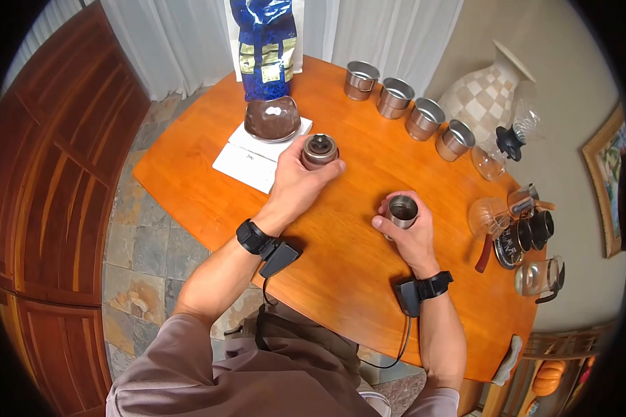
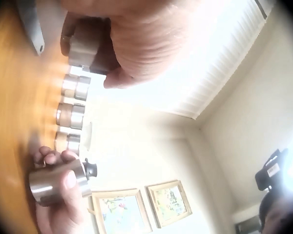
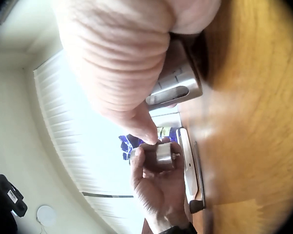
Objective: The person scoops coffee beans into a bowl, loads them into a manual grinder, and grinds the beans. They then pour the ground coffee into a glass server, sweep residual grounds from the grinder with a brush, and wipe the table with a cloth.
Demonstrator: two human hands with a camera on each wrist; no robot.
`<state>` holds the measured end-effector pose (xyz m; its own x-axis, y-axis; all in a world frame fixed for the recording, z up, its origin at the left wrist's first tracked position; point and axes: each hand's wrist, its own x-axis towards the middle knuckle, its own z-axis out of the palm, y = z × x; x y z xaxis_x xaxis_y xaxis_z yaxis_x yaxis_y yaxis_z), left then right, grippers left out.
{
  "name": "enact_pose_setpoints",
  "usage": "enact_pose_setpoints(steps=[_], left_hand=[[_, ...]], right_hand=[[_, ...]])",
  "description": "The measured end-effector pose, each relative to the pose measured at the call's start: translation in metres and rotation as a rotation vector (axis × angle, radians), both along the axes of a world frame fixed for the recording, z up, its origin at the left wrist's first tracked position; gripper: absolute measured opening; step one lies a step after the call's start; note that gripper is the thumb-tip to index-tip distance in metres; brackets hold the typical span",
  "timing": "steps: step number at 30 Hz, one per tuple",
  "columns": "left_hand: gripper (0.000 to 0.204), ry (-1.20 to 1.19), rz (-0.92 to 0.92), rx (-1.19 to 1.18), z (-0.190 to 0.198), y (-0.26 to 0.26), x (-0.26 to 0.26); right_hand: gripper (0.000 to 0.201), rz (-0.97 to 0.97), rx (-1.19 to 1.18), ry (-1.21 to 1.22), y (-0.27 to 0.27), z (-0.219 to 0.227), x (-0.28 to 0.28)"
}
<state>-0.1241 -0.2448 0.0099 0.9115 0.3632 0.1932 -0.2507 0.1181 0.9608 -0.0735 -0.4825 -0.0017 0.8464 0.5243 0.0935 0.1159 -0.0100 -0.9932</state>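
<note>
My left hand (image 1: 298, 183) grips a metal cylinder with a dark fitting on top (image 1: 320, 151), beside the scale. In the right wrist view that cylinder (image 3: 161, 157) lies between thumb and fingers. Farther right, my right hand (image 1: 417, 240) curls around a metal cup (image 1: 402, 210), its opening facing up and its inside dark. The right wrist view shows a slotted window in this cup's side (image 3: 181, 80). The two pieces are apart. In the left wrist view, my right hand (image 2: 63, 209) holds the cup (image 2: 51, 184) close to the tabletop.
A brown bowl (image 1: 272, 119) rests on a white scale (image 1: 247, 167), before a blue bag (image 1: 266, 69). Several metal cups (image 1: 424, 119) line the table's back right. A checkered vase (image 1: 483, 94), glass dripper (image 1: 490, 215), dark cups and glass pot (image 1: 534, 278) stand along the right side.
</note>
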Motion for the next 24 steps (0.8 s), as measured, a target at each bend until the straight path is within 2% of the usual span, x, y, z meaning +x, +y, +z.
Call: enact_pose_setpoints(steps=[3, 5, 8, 11, 18, 24], left_hand=[[0.034, 0.043, 0.067, 0.047, -0.0025, 0.0025, 0.0009], [0.037, 0.027, 0.12, 0.248, -0.006, 0.0019, 0.0025], [0.038, 0.061, 0.159, 0.303, -0.0105, 0.0022, 0.0054], [0.038, 0.144, 0.168, 0.316, -0.0052, 0.004, 0.0041], [0.04, 0.173, 0.178, 0.304, -0.0098, 0.0054, 0.0067], [0.054, 0.165, 0.263, 0.397, -0.0061, 0.0048, 0.0046]], right_hand=[[0.037, 0.001, -0.006, 0.003, 0.0007, 0.0012, -0.0008], [0.037, 0.003, -0.013, 0.003, 0.001, 0.0021, -0.0012], [0.037, 0.003, -0.026, -0.005, 0.0008, 0.0031, -0.0018], [0.037, 0.004, -0.034, -0.024, 0.0009, 0.0015, -0.001], [0.038, 0.012, -0.031, 0.004, 0.0013, 0.0041, -0.0017], [0.038, 0.014, -0.029, -0.012, 0.0014, 0.0048, -0.0019]])
